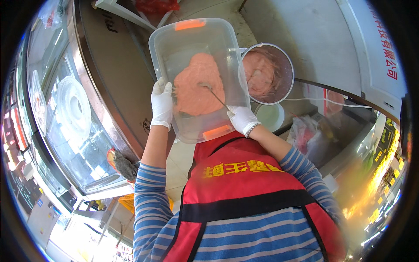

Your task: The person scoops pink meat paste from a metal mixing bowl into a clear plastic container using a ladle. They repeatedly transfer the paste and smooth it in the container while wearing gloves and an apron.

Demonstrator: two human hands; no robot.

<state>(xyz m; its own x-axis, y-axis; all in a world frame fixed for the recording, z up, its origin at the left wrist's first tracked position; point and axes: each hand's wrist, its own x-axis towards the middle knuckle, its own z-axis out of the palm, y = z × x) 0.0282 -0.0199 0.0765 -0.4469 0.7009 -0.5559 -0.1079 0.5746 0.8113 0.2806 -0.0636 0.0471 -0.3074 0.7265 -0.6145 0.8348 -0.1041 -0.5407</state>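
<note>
My gloved left hand (162, 104) grips the left rim of a clear plastic storage box (196, 39) with orange latches. Inside the box lies a mound of pink minced paste (199, 73). In my gloved right hand (241, 118) is the thin handle of a metal spoon (216, 95). The spoon's head rests on or in the paste; how deep it sits I cannot tell. Right beside the box stands a round metal pot (288, 62), with more pink paste (258, 73) inside and smeared on its wall.
Below the pot is a white round tub (276, 116). A white cord (327, 99) runs to the right, above a plastic bag (304, 132). At left is a metal-framed glass counter (108, 127) holding a clear round lid (73, 108); a dark grey cloth (124, 166) lies at its edge.
</note>
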